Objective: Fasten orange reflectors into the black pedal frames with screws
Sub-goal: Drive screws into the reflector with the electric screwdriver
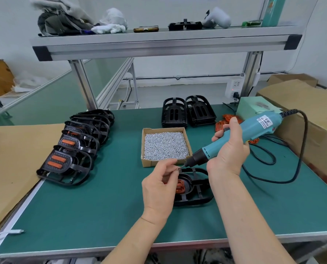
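Nearest the camera, two bare forearms reach over the metal-edged, matte green desk (94,216). The left hand (159,184) pinches a small silvery screw (178,169) between thumb and fingertips, its point at the dark bit of the electric screwdriver (233,139). The right hand (230,149) is wrapped around that tool's smooth teal plastic barrel, from which a black cable loops away over the mat. Under both hands lies a black pedal frame (194,187), a rounded moulded cage with an orange reflector (180,186) seated in it. Just beyond sits a shallow square cardboard box (148,162) filled with glinting screws. To the left, a row of finished pedals (76,147) overlaps like shingles, ribbed orange inserts showing. Farther back stand stacked empty frames (188,113), with loose orange reflectors (228,121) beside them, partly behind the right hand.
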A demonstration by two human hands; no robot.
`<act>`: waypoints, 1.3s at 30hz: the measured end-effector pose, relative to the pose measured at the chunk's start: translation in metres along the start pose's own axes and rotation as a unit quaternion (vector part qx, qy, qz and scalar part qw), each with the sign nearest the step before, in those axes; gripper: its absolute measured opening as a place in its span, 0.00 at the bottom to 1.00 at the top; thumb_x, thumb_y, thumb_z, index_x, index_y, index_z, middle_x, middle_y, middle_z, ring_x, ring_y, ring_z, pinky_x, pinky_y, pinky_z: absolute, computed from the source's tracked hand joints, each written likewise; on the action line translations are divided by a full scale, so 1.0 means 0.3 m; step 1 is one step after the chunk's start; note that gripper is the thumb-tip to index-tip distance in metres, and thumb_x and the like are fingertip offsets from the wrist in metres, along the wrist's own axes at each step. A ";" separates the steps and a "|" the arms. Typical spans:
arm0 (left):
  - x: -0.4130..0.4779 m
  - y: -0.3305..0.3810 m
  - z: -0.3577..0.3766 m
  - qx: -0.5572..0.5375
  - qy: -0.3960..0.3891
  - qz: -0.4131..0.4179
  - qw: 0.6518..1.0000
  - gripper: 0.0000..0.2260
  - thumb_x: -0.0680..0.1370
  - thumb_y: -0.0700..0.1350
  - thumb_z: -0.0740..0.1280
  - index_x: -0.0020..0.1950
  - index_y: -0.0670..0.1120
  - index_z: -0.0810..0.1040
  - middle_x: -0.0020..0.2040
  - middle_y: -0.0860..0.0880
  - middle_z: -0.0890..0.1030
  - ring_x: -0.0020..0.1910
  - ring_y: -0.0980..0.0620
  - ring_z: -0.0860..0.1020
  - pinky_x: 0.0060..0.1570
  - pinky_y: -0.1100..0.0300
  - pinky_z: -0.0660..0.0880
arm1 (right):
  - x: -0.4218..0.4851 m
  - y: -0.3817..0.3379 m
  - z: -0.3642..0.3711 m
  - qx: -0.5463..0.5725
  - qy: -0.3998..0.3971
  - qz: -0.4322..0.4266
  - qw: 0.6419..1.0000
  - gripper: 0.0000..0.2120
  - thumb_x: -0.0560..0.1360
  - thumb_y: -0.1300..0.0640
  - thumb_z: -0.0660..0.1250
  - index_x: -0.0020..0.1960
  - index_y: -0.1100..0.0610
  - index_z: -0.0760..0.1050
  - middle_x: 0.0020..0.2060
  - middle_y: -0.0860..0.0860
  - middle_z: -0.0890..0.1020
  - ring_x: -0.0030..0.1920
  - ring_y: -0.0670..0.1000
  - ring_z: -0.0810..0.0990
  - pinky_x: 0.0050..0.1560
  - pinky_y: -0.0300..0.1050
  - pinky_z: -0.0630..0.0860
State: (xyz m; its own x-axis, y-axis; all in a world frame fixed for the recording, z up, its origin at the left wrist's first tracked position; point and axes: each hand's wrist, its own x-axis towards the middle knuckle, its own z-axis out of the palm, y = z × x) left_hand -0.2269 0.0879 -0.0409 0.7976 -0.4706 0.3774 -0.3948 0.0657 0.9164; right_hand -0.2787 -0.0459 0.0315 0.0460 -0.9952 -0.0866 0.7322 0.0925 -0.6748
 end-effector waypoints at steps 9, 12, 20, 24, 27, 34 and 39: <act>0.044 -0.067 -0.083 0.180 -0.111 0.006 0.977 0.18 0.72 0.41 0.74 0.59 0.57 0.81 0.50 0.64 0.81 0.59 0.60 0.76 0.63 0.52 0.72 | -0.010 0.019 -0.015 -0.074 -0.070 -0.075 0.992 0.10 0.75 0.56 0.73 0.40 0.57 0.74 0.26 0.47 0.76 0.26 0.47 0.73 0.29 0.41 0.72; 0.046 -0.104 -0.083 0.260 -0.136 0.039 0.955 0.06 0.70 0.45 0.76 0.46 0.54 0.86 0.49 0.61 0.80 0.60 0.53 0.72 0.64 0.48 0.68 | -0.028 0.043 -0.024 -0.109 -0.102 -0.089 0.985 0.13 0.73 0.54 0.74 0.39 0.59 0.73 0.24 0.50 0.74 0.25 0.48 0.72 0.29 0.41 0.71; 0.041 -0.140 -0.072 0.245 -0.129 0.028 0.961 0.06 0.70 0.44 0.75 0.38 0.55 0.85 0.50 0.61 0.77 0.58 0.56 0.67 0.61 0.53 0.64 | -0.041 0.077 -0.026 -0.150 -0.159 -0.124 0.968 0.15 0.71 0.51 0.75 0.36 0.56 0.71 0.23 0.48 0.74 0.24 0.48 0.72 0.29 0.42 0.72; 0.041 -0.138 -0.071 0.254 -0.131 0.025 0.958 0.06 0.70 0.43 0.75 0.37 0.55 0.85 0.50 0.62 0.76 0.58 0.56 0.67 0.61 0.53 0.64 | -0.045 0.084 -0.029 -0.165 -0.170 -0.123 0.964 0.13 0.71 0.49 0.74 0.32 0.49 0.73 0.23 0.47 0.74 0.25 0.48 0.72 0.29 0.43 0.72; 0.042 -0.137 -0.070 0.250 -0.134 0.023 0.959 0.06 0.70 0.43 0.75 0.37 0.54 0.85 0.50 0.61 0.76 0.58 0.55 0.67 0.62 0.52 0.64 | -0.047 0.087 -0.030 -0.171 -0.176 -0.121 0.962 0.14 0.71 0.49 0.74 0.31 0.48 0.73 0.23 0.48 0.73 0.25 0.49 0.72 0.29 0.42 0.72; 0.040 -0.141 -0.073 0.253 -0.134 0.023 0.958 0.05 0.71 0.42 0.74 0.37 0.51 0.85 0.51 0.58 0.77 0.59 0.53 0.67 0.63 0.50 0.66 | -0.055 0.100 -0.017 -0.187 -0.197 -0.109 0.956 0.15 0.70 0.49 0.75 0.33 0.52 0.72 0.24 0.50 0.73 0.25 0.51 0.71 0.27 0.43 0.70; 0.040 -0.145 -0.070 0.245 -0.135 0.024 0.960 0.05 0.71 0.42 0.74 0.37 0.51 0.85 0.51 0.59 0.77 0.59 0.53 0.67 0.63 0.49 0.66 | -0.058 0.112 -0.015 -0.204 -0.219 -0.120 0.947 0.13 0.71 0.49 0.74 0.34 0.53 0.74 0.25 0.50 0.74 0.26 0.49 0.72 0.29 0.43 0.72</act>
State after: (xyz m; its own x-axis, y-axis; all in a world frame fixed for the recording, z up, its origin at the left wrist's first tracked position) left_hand -0.1905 0.0978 -0.0735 0.6520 -0.6928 0.3080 -0.6480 -0.2983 0.7008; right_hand -0.2582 -0.0252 0.0071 0.2540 -0.8990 0.3567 0.4385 -0.2217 -0.8710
